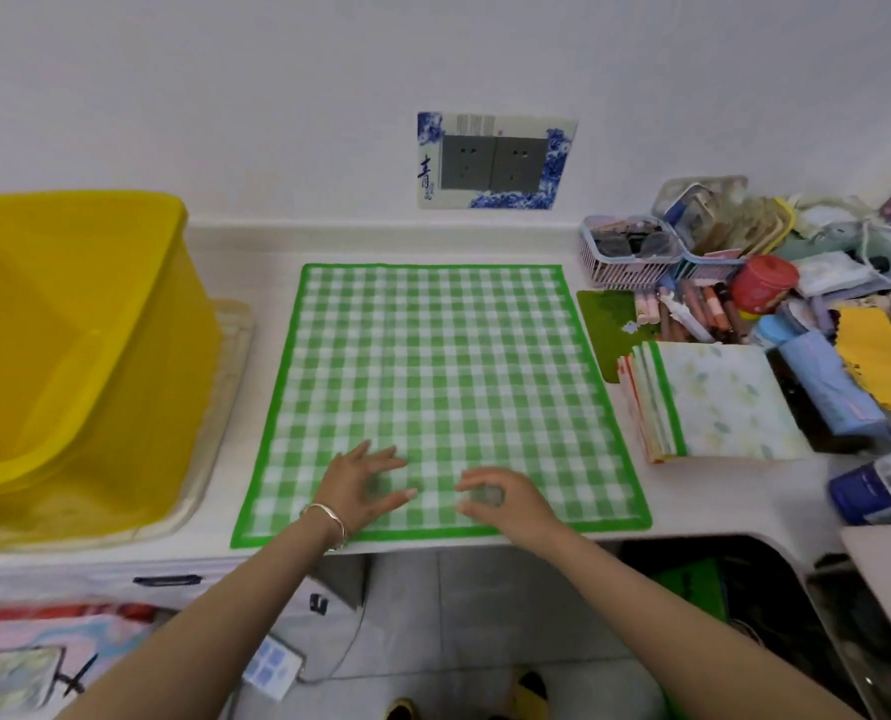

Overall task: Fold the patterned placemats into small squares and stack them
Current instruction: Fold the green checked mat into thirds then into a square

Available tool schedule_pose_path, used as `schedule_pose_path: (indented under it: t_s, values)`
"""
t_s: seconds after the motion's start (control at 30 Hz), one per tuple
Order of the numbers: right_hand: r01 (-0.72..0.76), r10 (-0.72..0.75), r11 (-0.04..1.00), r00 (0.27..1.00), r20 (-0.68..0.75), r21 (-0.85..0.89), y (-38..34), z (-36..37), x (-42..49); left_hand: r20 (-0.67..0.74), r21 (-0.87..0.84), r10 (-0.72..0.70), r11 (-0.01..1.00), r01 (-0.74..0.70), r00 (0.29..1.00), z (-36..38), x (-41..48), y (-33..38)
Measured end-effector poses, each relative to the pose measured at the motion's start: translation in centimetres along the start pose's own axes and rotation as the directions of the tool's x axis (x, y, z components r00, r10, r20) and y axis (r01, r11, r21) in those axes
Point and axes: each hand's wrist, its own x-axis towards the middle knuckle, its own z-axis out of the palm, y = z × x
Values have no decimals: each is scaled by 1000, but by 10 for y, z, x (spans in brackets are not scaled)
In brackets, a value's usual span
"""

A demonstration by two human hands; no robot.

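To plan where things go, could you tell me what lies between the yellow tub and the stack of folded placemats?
The head view shows the green checked placemat spread flat on the counter between them.

A green checked placemat [438,366] lies flat on the white worktop [693,501]; the left hand [360,485], fingers spread, and the right hand [506,498], fingers loosely curved, are over its near edge; a stack [719,402] of folded mats sits just right; a yellow tub [69,330] stands left.
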Motion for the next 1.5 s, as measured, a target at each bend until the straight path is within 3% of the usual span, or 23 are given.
schedule_pose_path:
  t_s: [0.1, 0.23, 0.67, 0.83, 0.97, 1.27, 1.5]
  values:
    - [83, -82, 981, 997, 11, -177, 6, 9, -1, 14, 150, 72, 986, -73, 997, 8, -8, -17]
    - [159, -141, 928, 987, 80, -335, 14, 12, -3, 37, 221, 130, 966, -135, 991, 12, -11, -23]
    - [125, -106, 935, 992, 73, -333, 7, 15, -16, 82, 325, 209, 918, -225, 974, 14, -13, -32]
    - [155, -129, 906, 987, 93, -393, 5, 15, -19, 69, 343, 333, 878, -335, 941, 16, -18, -34]
    - [174, -152, 898, 985, 88, -403, 5, 17, -21, 0, 380, 497, 803, -460, 868, 23, -20, -37]
    - [165, -148, 899, 986, 73, -407, 5, 19, -23, -109, 320, 458, 857, -405, 882, 30, -23, -33]
    - [186, -174, 874, 982, 69, -448, 4, 20, -24, -5, 269, 448, 862, -431, 894, 21, -25, -36]
